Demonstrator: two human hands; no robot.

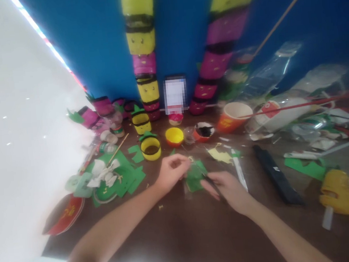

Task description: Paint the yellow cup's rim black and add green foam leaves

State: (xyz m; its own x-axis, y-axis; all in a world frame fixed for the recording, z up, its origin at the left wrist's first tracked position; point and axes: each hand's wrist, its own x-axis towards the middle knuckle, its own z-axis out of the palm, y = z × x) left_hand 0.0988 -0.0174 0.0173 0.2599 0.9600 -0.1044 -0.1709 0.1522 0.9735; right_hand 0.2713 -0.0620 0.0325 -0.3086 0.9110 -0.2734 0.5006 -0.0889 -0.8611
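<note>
My left hand point(172, 171) is closed in a pinch, with thumb and forefinger together. At its fingertips a small pale yellow piece point(191, 159) shows, but I cannot tell whether they hold it. My right hand point(230, 189) grips a slender dark tool point(213, 185), blurred, whose thin tip points toward the left hand. Between and below both hands lies a green sheet piece point(195, 181) on the brown table point(183, 236). Just beyond the hands stand a yellow cup point(174, 136) and a red cup point(204, 131) with something dark inside.
Green sheets point(126, 174) and a white ribbon bow point(105, 172) lie left. Yellow rings point(150, 148) stand behind. To the right are a white-handled cutter point(239, 170), a black case point(278, 177), a yellow glue gun point(338, 190), a paper cup point(234, 116) and plastic bottles point(275, 71).
</note>
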